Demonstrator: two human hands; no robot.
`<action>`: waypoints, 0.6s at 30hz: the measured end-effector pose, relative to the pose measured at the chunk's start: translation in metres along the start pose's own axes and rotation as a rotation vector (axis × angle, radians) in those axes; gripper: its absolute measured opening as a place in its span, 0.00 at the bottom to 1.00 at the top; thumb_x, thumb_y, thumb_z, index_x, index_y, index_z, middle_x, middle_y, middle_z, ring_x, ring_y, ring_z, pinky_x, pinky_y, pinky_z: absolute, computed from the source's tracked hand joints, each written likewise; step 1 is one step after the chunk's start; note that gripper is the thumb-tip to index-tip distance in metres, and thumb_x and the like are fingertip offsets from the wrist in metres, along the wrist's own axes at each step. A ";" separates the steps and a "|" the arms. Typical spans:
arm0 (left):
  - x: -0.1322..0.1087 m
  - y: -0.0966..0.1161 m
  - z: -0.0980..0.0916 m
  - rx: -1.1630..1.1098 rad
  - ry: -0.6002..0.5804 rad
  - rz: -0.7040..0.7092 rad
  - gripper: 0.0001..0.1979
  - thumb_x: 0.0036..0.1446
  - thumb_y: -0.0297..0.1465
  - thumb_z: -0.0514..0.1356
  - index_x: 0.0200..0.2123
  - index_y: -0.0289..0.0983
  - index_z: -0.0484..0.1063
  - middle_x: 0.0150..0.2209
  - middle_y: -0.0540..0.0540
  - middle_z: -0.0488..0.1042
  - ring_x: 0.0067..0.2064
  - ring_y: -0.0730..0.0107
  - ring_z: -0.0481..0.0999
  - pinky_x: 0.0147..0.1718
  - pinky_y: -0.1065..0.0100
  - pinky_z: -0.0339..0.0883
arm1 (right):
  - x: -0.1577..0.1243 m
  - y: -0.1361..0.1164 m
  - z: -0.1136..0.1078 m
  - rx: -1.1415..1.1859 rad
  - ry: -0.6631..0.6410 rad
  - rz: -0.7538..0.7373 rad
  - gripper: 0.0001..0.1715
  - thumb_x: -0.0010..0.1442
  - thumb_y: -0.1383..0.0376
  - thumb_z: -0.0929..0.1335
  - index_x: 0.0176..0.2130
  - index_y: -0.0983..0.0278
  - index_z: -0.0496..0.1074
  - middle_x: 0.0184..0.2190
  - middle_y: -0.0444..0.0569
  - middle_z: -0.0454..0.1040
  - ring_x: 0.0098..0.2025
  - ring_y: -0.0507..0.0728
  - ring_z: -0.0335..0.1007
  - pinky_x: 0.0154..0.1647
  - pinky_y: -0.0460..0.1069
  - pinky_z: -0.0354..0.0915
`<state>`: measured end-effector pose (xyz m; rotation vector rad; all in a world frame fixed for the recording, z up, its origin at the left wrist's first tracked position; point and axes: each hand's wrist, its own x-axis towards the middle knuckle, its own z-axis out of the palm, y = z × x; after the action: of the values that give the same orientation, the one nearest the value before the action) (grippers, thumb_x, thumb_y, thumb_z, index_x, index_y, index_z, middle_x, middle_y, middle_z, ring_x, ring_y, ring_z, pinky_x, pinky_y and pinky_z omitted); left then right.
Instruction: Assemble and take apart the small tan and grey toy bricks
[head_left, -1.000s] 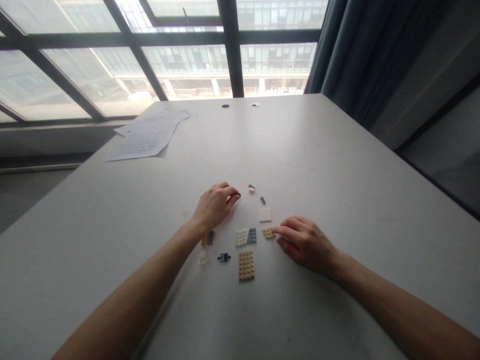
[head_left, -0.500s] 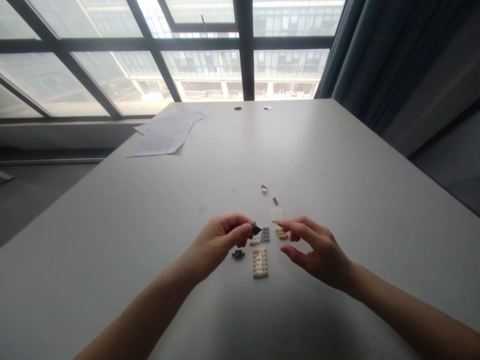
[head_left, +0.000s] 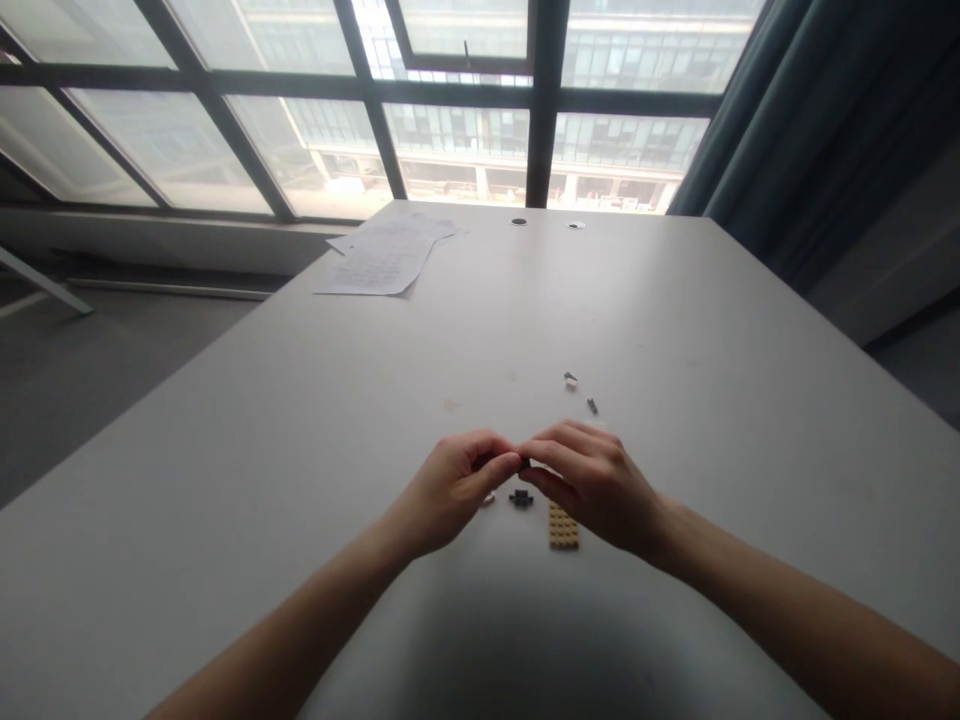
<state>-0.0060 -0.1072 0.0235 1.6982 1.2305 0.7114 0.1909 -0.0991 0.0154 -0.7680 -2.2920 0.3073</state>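
My left hand [head_left: 466, 488] pinches a small dark toy brick piece [head_left: 525, 463] between thumb and fingertips. From the other side, my right hand [head_left: 600, 485] has its thumb and fingers closed on the same piece, so most of it is hidden. Just below the fingertips lies a dark grey piece [head_left: 520, 497] with a stub on each side. A tan studded plate [head_left: 564, 530] sits under my right hand, its upper end covered. Beside my left fingers shows the edge of a whitish piece [head_left: 489, 498].
Beyond the hands lie a small grey piece [head_left: 592, 405] and a grey-and-white piece [head_left: 570, 380]. Printed papers [head_left: 382, 265] rest at the far left of the white table [head_left: 375, 400]. Windows stand behind it, with a dark curtain [head_left: 787, 130] on the right.
My right hand has moved in to the left and closed on the dark brick piece held by my left hand. The whole view has shifted, with things appearing further right.
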 end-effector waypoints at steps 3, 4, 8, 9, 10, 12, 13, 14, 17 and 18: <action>-0.002 -0.015 -0.010 0.158 0.124 0.082 0.15 0.60 0.39 0.56 0.29 0.36 0.74 0.26 0.50 0.71 0.27 0.73 0.67 0.27 0.72 0.61 | 0.008 0.012 0.012 -0.058 -0.035 0.002 0.07 0.64 0.64 0.66 0.40 0.63 0.73 0.33 0.49 0.77 0.36 0.56 0.70 0.39 0.49 0.64; -0.003 -0.022 -0.014 0.214 0.179 0.120 0.14 0.60 0.38 0.56 0.29 0.36 0.74 0.27 0.49 0.72 0.28 0.73 0.67 0.29 0.72 0.61 | 0.011 0.016 0.015 -0.083 -0.061 0.021 0.07 0.64 0.64 0.67 0.39 0.63 0.74 0.33 0.49 0.77 0.36 0.56 0.70 0.39 0.49 0.64; -0.003 -0.050 -0.030 0.335 0.365 0.213 0.11 0.61 0.35 0.55 0.31 0.37 0.73 0.30 0.49 0.71 0.31 0.73 0.68 0.30 0.71 0.62 | 0.020 0.031 0.028 -0.233 -0.215 0.107 0.05 0.59 0.65 0.71 0.37 0.64 0.76 0.33 0.50 0.77 0.37 0.58 0.69 0.41 0.52 0.63; -0.002 -0.056 -0.033 0.345 0.397 0.227 0.10 0.61 0.34 0.55 0.31 0.37 0.73 0.31 0.48 0.71 0.32 0.72 0.69 0.31 0.71 0.63 | 0.022 0.033 0.030 -0.270 -0.253 0.122 0.05 0.58 0.65 0.72 0.37 0.64 0.77 0.34 0.50 0.77 0.38 0.59 0.68 0.41 0.52 0.63; -0.002 -0.061 -0.035 0.349 0.425 0.237 0.10 0.61 0.34 0.55 0.31 0.36 0.73 0.31 0.48 0.71 0.33 0.72 0.69 0.32 0.71 0.63 | 0.024 0.035 0.032 -0.300 -0.288 0.131 0.05 0.57 0.65 0.72 0.36 0.64 0.77 0.34 0.51 0.77 0.39 0.59 0.68 0.42 0.53 0.62; 0.000 -0.068 -0.038 0.346 0.469 0.245 0.10 0.61 0.34 0.55 0.31 0.36 0.73 0.31 0.48 0.71 0.33 0.72 0.69 0.33 0.71 0.64 | 0.026 0.036 0.035 -0.336 -0.337 0.127 0.05 0.57 0.64 0.72 0.35 0.64 0.78 0.34 0.51 0.76 0.39 0.60 0.67 0.42 0.53 0.61; 0.001 -0.070 -0.039 0.341 0.482 0.245 0.10 0.61 0.34 0.55 0.31 0.36 0.72 0.31 0.48 0.71 0.32 0.72 0.69 0.33 0.71 0.65 | 0.027 0.037 0.036 -0.347 -0.348 0.113 0.06 0.58 0.64 0.72 0.35 0.64 0.78 0.34 0.51 0.76 0.39 0.60 0.67 0.42 0.54 0.61; 0.001 -0.071 -0.039 0.337 0.490 0.247 0.10 0.61 0.33 0.55 0.31 0.36 0.72 0.31 0.48 0.71 0.32 0.72 0.69 0.33 0.71 0.65 | 0.027 0.037 0.037 -0.358 -0.351 0.093 0.06 0.58 0.63 0.72 0.35 0.64 0.78 0.34 0.51 0.76 0.39 0.60 0.67 0.42 0.54 0.61; 0.001 -0.070 -0.037 0.338 0.480 0.258 0.09 0.61 0.33 0.55 0.31 0.37 0.72 0.32 0.48 0.72 0.33 0.72 0.69 0.34 0.71 0.65 | 0.025 0.036 0.036 -0.395 -0.358 0.028 0.06 0.59 0.63 0.71 0.35 0.64 0.78 0.34 0.51 0.75 0.38 0.59 0.65 0.41 0.54 0.59; 0.001 -0.069 -0.036 0.341 0.470 0.258 0.09 0.61 0.33 0.55 0.31 0.37 0.72 0.32 0.48 0.72 0.33 0.71 0.70 0.34 0.71 0.66 | 0.024 0.036 0.036 -0.410 -0.363 0.015 0.06 0.59 0.63 0.71 0.36 0.63 0.78 0.34 0.51 0.75 0.38 0.59 0.65 0.41 0.54 0.59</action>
<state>-0.0656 -0.0872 -0.0231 2.0676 1.5341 1.1576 0.1684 -0.0561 -0.0125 -0.9976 -2.7383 -0.0266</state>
